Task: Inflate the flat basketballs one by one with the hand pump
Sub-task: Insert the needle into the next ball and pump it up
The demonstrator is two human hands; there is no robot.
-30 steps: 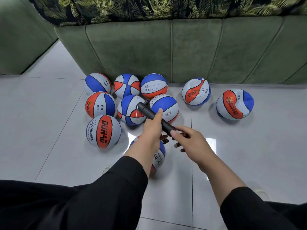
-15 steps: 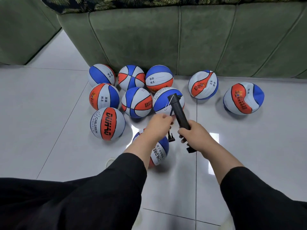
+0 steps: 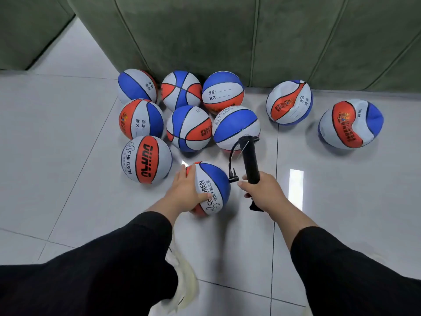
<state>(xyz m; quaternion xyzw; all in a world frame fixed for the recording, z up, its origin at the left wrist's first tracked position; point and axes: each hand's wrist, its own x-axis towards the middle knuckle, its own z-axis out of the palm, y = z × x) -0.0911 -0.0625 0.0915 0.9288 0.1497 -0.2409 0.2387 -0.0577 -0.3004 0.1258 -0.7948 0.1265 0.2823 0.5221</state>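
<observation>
Nearest basketball (image 3: 211, 185) sits on the tiled floor (image 3: 57, 137), closest to the person, in front of the main cluster. Left hand (image 3: 185, 190) lies over its left side, fingers curved round the surface, thumb on the white panel with the CHILDREN print. Right hand (image 3: 262, 190) grip is closed round the lower barrel of the black hand pump (image 3: 250, 160), held roughly upright just right of that ball. Pump hose (image 3: 231, 156) loops from the top of the barrel down to a nozzle right beside the ball's right edge; can't tell whether it touches. Seven round balls are bunched at the sofa (image 3: 227, 37) base. Two dented flat balls (image 3: 289, 102) (image 3: 350, 124) lie off to the right, well apart from the cluster. Black sleeves (image 3: 114, 258) on both arms.
</observation>
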